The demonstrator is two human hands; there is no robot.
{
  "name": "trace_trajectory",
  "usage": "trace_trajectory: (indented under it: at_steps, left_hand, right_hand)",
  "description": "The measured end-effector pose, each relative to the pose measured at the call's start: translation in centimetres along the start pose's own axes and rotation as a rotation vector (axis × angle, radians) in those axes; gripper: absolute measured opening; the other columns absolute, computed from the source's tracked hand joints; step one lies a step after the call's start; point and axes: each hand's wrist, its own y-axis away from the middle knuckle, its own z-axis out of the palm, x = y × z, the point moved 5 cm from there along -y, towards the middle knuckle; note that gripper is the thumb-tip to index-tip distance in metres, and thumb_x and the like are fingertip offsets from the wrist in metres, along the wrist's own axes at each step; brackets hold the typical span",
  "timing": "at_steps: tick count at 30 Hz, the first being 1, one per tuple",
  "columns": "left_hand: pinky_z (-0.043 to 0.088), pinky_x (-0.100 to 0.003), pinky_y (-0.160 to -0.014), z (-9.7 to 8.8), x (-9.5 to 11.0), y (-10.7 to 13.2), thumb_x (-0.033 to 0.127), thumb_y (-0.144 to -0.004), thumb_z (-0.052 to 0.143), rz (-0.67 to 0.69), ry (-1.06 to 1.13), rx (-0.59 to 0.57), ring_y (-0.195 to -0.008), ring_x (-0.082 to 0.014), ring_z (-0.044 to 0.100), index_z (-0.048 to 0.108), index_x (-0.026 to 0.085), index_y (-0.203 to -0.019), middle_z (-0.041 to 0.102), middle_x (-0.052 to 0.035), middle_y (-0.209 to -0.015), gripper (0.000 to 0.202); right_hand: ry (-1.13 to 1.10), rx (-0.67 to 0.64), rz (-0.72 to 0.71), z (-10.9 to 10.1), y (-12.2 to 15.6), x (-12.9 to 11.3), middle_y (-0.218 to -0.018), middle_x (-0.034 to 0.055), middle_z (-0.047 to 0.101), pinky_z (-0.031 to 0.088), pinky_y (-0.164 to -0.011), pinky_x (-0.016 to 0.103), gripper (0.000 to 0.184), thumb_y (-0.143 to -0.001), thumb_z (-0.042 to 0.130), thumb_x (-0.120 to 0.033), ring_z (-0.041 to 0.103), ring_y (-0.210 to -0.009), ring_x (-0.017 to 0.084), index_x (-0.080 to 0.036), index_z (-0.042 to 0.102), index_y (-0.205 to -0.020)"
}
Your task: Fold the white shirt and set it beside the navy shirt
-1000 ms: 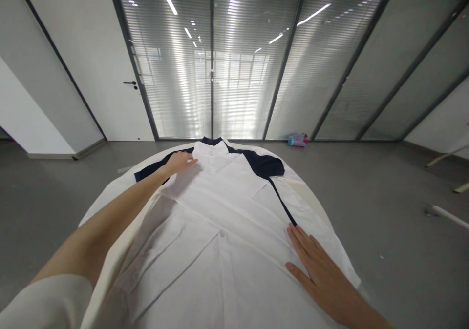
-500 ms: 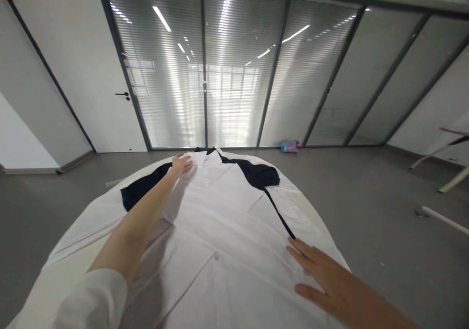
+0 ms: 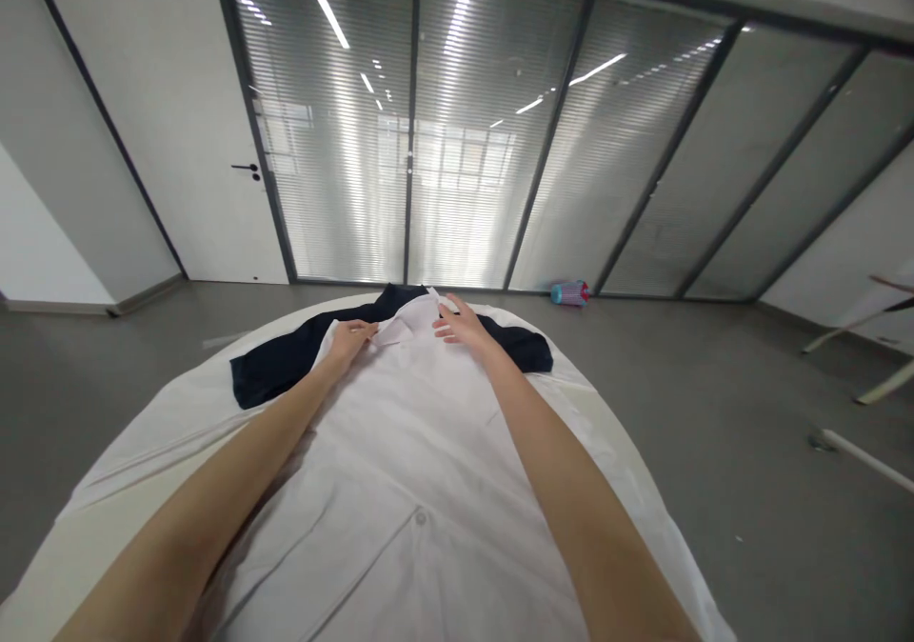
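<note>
A white button-up shirt (image 3: pixel 421 432) lies spread over the table, collar at the far end. Under its shoulders is a dark navy garment (image 3: pixel 278 366), whose short sleeves stick out on both sides. My left hand (image 3: pixel 351 339) is closed on the shirt near the left side of the collar, fingers pinching the cloth. On the collar's right side, my right hand (image 3: pixel 463 326) has its fingers apart, at or just above the fabric; whether it touches is unclear. One button shows on the lower shirt front.
Beneath the clothes is a round, pale table (image 3: pixel 129 509). A blue-and-pink patterned object (image 3: pixel 569 293) rests on the grey floor by the glass partition (image 3: pixel 457 194). Pale furniture legs (image 3: pixel 857 451) stand at the right. A white door (image 3: pixel 171 147) is at the left.
My right hand has moved from the shirt's lower right side up to the collar. My left hand has closed on the cloth, and the shirt's left shoulder has shifted, showing more navy.
</note>
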Motion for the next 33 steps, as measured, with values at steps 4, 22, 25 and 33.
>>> trace_trajectory:
  at_steps: [4,22,25,33]
  left_hand:
    - [0.045,-0.021,-0.055,-0.6,0.0,1.0,0.021,-0.057,0.081,0.041,-0.055,0.055,-0.063,-0.0133,0.06,0.072,0.017,-0.081,0.066,-0.0006,-0.074,0.026]
    - [0.041,-0.02,-0.049,-2.4,-0.4,0.1,0.01,-0.047,0.079,-0.116,0.056,-0.112,-0.05,-0.0079,0.051,0.072,0.014,-0.091,0.053,0.0055,-0.058,0.044]
    - [0.039,-0.02,-0.048,-2.2,-0.6,0.1,0.009,-0.049,0.077,-0.104,0.07,-0.136,-0.051,-0.0076,0.05,0.075,0.013,-0.085,0.055,0.0031,-0.061,0.037]
    - [0.047,-0.024,-0.055,-2.2,-0.5,-0.2,0.014,-0.052,0.076,0.0,0.025,-0.182,-0.061,-0.0131,0.06,0.075,0.014,-0.105,0.069,-0.0054,-0.081,0.053]
  right_hand:
    - [-0.086,0.169,0.07,0.5,-2.0,3.2,-0.099,0.0053,0.069,0.051,-0.054,0.02,0.07,-0.1,0.048,-0.05,0.063,-0.061,0.01,-0.03,0.017,-0.16]
    - [0.426,0.206,-0.092,1.2,-2.1,6.3,-0.091,0.0035,0.07,0.048,-0.089,0.032,0.044,-0.083,0.058,-0.013,0.064,-0.087,0.019,-0.019,0.065,-0.127]
    - [0.475,0.199,-0.08,1.3,-1.8,6.2,-0.096,0.0045,0.07,0.047,-0.092,0.034,0.044,-0.085,0.059,-0.015,0.063,-0.095,0.022,-0.021,0.064,-0.128]
    - [0.446,0.215,-0.193,1.4,-2.3,6.4,-0.102,0.0044,0.07,0.046,-0.094,0.033,0.041,-0.091,0.057,-0.018,0.062,-0.095,0.019,-0.022,0.06,-0.132]
